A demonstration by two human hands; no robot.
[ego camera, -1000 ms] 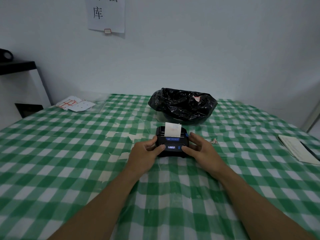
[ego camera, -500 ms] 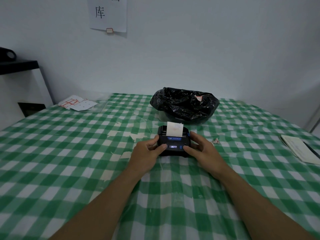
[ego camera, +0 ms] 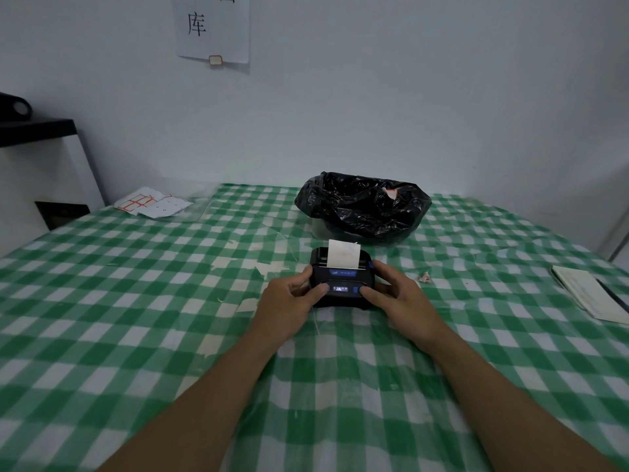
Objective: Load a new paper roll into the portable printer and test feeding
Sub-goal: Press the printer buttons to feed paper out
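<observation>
Both hands [ego camera: 286, 303] grip printer [ego camera: 342, 279] (paper [ego camera: 343, 254] apparently protruding).

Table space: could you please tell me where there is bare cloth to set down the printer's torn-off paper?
Free patches: the wide stretch left of the left hand, up to the label sheets; also between the right hand and the notebook, apart from a small paper scrap. Crowded: around the printer, with the black bag-lined bin close behind.

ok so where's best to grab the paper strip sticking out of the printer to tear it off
Pinch the paper strip at its free top edge, coming from above. It stands upright out of the slot on the printer, and both hands sit lower, at the printer's sides, so only the top edge is clear to reach.
</observation>
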